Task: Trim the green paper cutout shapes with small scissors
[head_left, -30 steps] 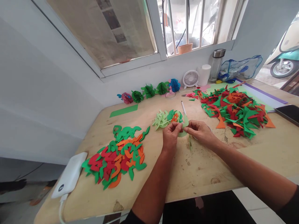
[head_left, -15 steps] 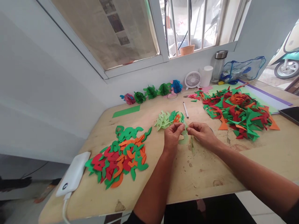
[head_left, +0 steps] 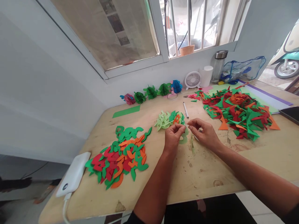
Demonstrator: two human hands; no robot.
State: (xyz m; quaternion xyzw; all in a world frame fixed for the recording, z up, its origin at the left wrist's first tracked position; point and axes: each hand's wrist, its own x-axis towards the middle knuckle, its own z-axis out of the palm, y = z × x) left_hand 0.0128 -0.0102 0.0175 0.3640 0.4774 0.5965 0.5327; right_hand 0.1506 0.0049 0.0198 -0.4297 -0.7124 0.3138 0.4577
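My left hand pinches a light green paper cut-out between thumb and fingers, and the paper hangs below the fingertips. Just to its right, my right hand has its thumb and forefinger together, a small gap from the left fingertips. Anything between them is too small to make out. Below the hands, a thin pale green strip shows near the table surface. Right behind the left hand lie a pile of light green cut-outs and some green and orange cut-outs.
Red, green and orange curved cut-outs spread at left, beside a white power bank. Pointed paper scraps heap at right, near a phone. A pen, paper flowers, a small fan and a bottle stand or lie farther back.
My right hand has drawn slightly up and right, away from the left fingertips. My left hand keeps hold of the light green cut-out in nearly the same place.
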